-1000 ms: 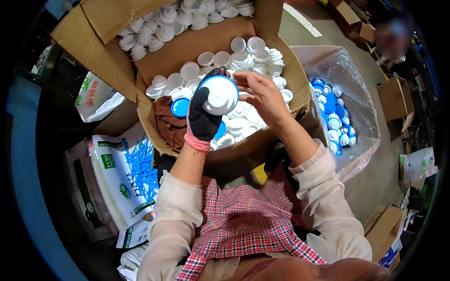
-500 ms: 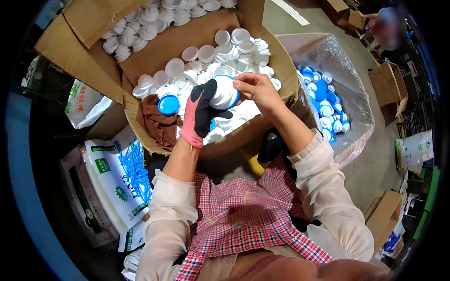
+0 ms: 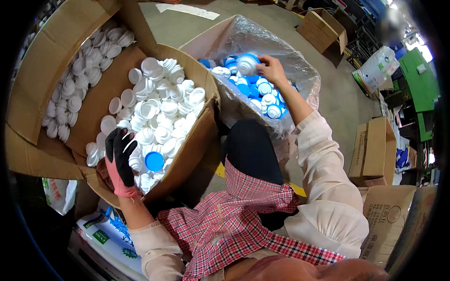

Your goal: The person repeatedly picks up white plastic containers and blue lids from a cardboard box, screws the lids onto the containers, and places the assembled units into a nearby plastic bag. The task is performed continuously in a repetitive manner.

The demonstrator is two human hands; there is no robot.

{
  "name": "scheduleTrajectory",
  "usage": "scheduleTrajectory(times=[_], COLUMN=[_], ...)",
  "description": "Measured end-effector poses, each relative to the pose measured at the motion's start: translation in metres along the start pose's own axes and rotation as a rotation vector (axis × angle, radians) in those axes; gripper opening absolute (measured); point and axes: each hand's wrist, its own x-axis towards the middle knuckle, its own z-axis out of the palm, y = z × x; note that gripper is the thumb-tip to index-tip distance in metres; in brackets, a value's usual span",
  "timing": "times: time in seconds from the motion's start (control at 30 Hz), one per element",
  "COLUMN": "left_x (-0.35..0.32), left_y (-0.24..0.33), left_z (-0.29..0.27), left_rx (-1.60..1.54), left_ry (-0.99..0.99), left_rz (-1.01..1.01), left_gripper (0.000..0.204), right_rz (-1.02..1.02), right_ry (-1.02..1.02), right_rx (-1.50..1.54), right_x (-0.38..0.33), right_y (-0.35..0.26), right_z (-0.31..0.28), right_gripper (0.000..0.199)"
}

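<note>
My right hand (image 3: 273, 71), bare, pinches a white lid with a blue rim (image 3: 247, 64) above the plastic-lined carton (image 3: 300, 63). That carton holds many blue and white lids (image 3: 268, 99); the pinched lid is slightly blurred. My left hand (image 3: 120, 161), in a black and pink glove, is over the near left part of the big cardboard box (image 3: 180, 171), its fingers spread and nothing seen in them. White lids (image 3: 161, 117) fill that box. One blue lid (image 3: 154, 161) lies on them, right of the glove. A brown cloth (image 3: 103, 174) shows partly behind the glove.
More white lids (image 3: 75, 89) lie behind the box's raised flap (image 3: 61, 42). A printed white sack (image 3: 101, 234) with blue strips stands at lower left. Cardboard boxes (image 3: 375, 152) stand at right, another carton (image 3: 321, 30) farther back, near a green table (image 3: 417, 79).
My right hand has carried the lid rightward, from beside the glove to over the lined carton. My left hand has let go of it and spread its fingers. The view has turned right.
</note>
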Motion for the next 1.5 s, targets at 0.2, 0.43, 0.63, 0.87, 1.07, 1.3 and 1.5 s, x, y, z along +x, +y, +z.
scheduleTrajectory(times=[0.2, 0.43, 0.63, 0.87, 1.07, 1.3, 1.5], left_x=[-0.001, -0.002, 0.002, -0.005, -0.011, -0.015, -0.016], left_y=[-0.001, -0.020, -0.027, -0.030, -0.016, -0.033, -0.007], left_z=[0.009, -0.019, -0.044, -0.082, -0.087, -0.112, -0.113], left_rx=[0.092, 0.049, 0.006, 0.134, 0.605, 0.749, -0.442], left_ry=[-0.012, 0.102, 0.219, 0.388, 0.310, 0.218, 0.293], left_rz=[-0.131, -0.200, -0.065, -0.002, 0.037, -0.310, -0.201], left_gripper=[0.037, 0.038, 0.029, 0.026, 0.035, 0.070, 0.022], right_rz=[0.733, 0.646, -0.284, -0.696, -0.789, -0.255, -0.818], right_ry=[-0.073, 0.014, -0.141, -1.142, -1.051, -1.185, -1.461], right_rx=[-0.325, -0.408, -0.325, -0.425, -0.788, 0.016, -0.766], right_x=[0.008, 0.021, 0.012, -0.125, -0.141, -0.109, -0.089], right_y=[0.219, 0.266, 0.011, -0.137, -0.077, -0.200, -0.103], right_z=[-0.012, 0.019, 0.081, 0.322, 0.435, 0.363, 0.380], right_gripper=[0.015, 0.024, 0.022, 0.035, 0.021, 0.019, 0.023])
